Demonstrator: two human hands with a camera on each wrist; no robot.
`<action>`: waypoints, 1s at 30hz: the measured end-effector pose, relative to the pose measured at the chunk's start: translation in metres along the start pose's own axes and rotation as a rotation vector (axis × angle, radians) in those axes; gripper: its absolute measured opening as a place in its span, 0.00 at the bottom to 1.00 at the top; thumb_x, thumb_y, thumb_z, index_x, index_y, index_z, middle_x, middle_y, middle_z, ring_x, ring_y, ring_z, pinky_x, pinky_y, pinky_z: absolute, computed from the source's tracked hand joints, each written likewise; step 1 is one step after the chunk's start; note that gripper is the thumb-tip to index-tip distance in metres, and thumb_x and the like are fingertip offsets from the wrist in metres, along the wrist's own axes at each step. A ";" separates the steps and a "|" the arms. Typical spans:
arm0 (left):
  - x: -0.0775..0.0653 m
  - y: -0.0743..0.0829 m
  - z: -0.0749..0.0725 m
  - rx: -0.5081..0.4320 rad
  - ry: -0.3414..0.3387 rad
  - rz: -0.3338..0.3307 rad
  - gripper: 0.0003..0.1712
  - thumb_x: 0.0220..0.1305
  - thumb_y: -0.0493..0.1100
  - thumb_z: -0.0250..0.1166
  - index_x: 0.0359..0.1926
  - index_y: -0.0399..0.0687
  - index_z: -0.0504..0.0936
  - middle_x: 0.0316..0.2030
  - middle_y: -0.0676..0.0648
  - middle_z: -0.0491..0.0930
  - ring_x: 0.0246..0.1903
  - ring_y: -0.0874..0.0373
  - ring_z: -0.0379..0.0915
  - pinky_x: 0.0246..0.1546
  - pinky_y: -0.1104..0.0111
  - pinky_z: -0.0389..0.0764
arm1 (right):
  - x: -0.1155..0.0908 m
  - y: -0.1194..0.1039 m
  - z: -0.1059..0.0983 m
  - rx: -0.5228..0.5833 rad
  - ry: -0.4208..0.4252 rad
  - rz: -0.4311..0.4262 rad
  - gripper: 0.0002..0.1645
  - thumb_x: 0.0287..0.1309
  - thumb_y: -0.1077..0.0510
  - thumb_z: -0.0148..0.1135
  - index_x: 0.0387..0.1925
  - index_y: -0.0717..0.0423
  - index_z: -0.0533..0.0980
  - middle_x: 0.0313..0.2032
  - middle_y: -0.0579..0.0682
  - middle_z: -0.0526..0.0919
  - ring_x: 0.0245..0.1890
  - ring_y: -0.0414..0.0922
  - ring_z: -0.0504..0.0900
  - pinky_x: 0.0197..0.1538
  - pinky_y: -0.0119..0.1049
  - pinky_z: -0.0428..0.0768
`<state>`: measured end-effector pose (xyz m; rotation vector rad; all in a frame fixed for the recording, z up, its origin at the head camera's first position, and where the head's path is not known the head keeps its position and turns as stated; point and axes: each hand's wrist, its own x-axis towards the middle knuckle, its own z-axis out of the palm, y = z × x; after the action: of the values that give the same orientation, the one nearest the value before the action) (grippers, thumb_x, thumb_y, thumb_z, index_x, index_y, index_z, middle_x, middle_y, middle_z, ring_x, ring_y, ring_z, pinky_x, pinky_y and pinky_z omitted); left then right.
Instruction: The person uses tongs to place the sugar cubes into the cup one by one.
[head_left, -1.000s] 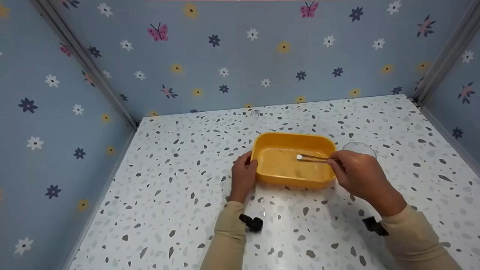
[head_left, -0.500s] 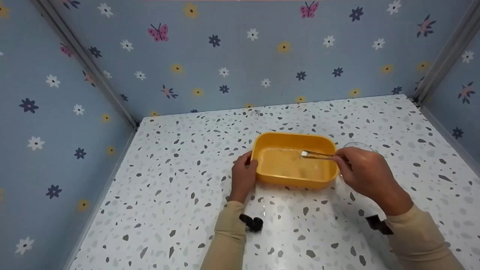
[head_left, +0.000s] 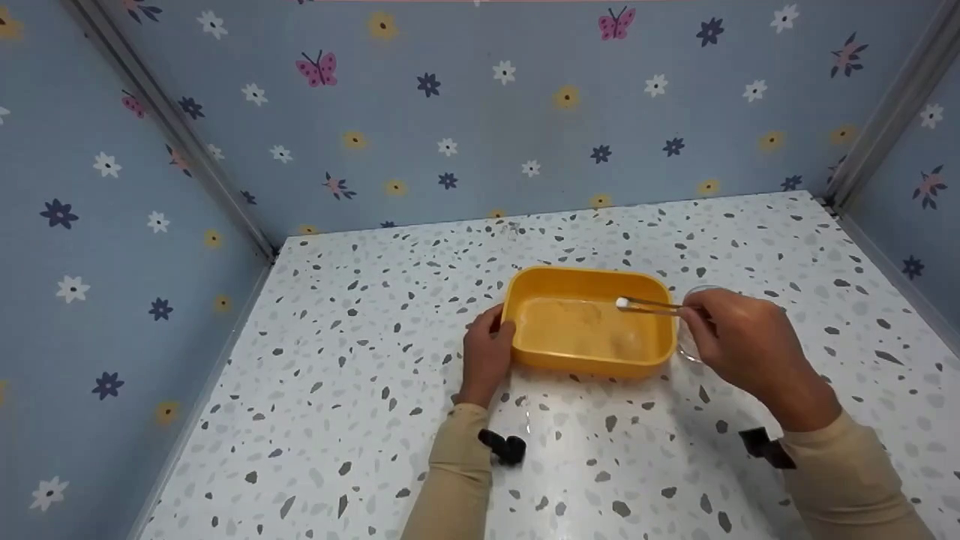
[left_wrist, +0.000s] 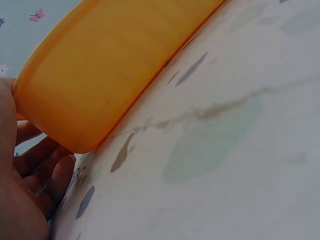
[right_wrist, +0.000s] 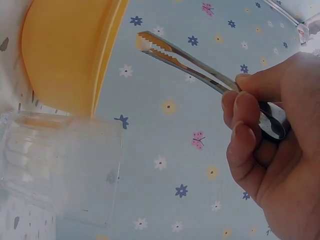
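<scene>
A yellow rectangular tub (head_left: 592,364) stands on the speckled table, its bottom shiny and wet-looking. My left hand (head_left: 486,356) holds the tub's left end, thumb at the rim and fingers round the outer wall. Above the tub's right end, my right hand (head_left: 750,352) pinches metal tongs (right_wrist: 185,65) between thumb and fingers. A small white piece (right_wrist: 145,45) sits between the tongs' serrated tips, over the tub's inside in the head view. Just right of the tub is a clear container (right_wrist: 90,165), whitish pieces showing through its wall; my right hand partly hides it in the head view.
Blue flowered panels (head_left: 480,112) close off the back and both sides of the table (head_left: 360,375). Each sleeved wrist carries a black camera mount, one on the left (head_left: 504,447) and one on the right (head_left: 766,448).
My right hand and the tongs have moved right toward the clear container, with the white piece still between the tips. My left hand and the tub have stayed in place.
</scene>
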<state>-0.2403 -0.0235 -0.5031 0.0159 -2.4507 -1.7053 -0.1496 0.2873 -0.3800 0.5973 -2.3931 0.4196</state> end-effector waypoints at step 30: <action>-0.001 0.001 0.000 -0.025 -0.007 -0.002 0.25 0.69 0.48 0.57 0.64 0.47 0.78 0.52 0.49 0.80 0.50 0.55 0.74 0.56 0.61 0.74 | -0.002 0.018 -0.022 -0.073 0.050 0.087 0.03 0.56 0.67 0.68 0.33 0.65 0.81 0.24 0.53 0.81 0.18 0.45 0.72 0.23 0.45 0.75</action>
<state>-0.2395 -0.0231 -0.5018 0.0097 -2.4357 -1.7395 -0.1468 0.3129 -0.3674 0.4457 -2.3814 0.3784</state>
